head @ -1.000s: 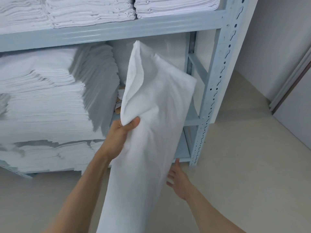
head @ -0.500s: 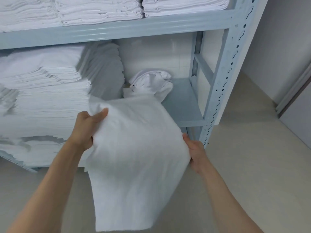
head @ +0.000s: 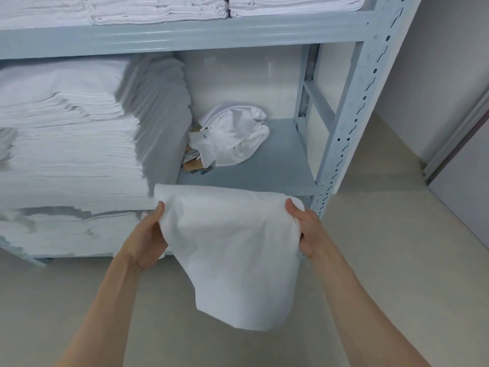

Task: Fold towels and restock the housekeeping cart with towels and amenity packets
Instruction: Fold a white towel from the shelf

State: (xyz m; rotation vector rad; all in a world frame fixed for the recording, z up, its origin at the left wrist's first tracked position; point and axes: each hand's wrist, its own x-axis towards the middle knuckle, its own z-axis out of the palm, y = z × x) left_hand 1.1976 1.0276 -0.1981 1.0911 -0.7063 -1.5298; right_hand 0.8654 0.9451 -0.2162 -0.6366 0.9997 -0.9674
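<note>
The left hand (head: 148, 235) pinches the upper left corner of a white terry towel (head: 235, 250), thumb on the near face and fingers curled behind the cloth; the right hand (head: 304, 229) grips the opposite upper corner the same way, thumb on top. Stretched between the two hands, the towel hangs down in front of the person over the pale beige floor (head: 383, 260), its lower edge rounded and loose. Just beyond the hands runs the front lip of a pale blue-grey metal shelving rack (head: 341, 144). Behind the left hand and further left, a tall stack of folded white linens (head: 71, 144) fills the shelf. Beyond the towel, on the bare shelf board, lies a crumpled white cloth bundle (head: 232, 136) with some brown card scraps (head: 193, 162) beside it. Above, the upper shelf carries more folded white towels (head: 158, 9). Half a second ago the towel was held higher and wider, covering the shelf's front edge; now it is lowered, so the shelf board and the bundle show fully, and both hands sit closer to its top corners.
</note>
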